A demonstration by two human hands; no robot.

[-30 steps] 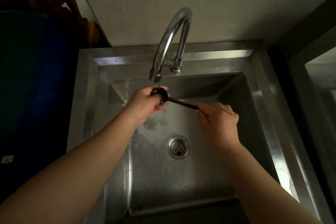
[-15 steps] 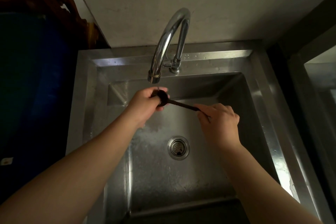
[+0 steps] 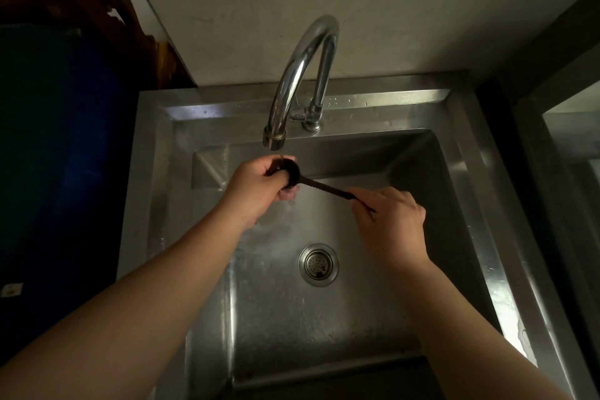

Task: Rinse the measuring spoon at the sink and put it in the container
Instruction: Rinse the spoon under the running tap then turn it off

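A dark measuring spoon (image 3: pixel 319 187) is held level over the steel sink (image 3: pixel 467 191), its round bowl right under the spout of the chrome tap (image 3: pixel 293 81). A thin stream of water falls onto the bowl. My left hand (image 3: pixel 256 187) wraps around the bowl, its fingers curled over the rim. My right hand (image 3: pixel 391 221) pinches the far end of the ribbed handle. No container is in view.
The sink's drain strainer (image 3: pixel 318 265) sits in the middle of the wet basin floor. A dark blue surface (image 3: pixel 61 153) fills the left side, with carved brown wood (image 3: pixel 107 10) above it. A pale wall rises behind the tap, and a dark frame stands at right.
Both hands stay nearly still with the spoon under the tap. My left fingers have shifted slightly around the spoon's bowl.
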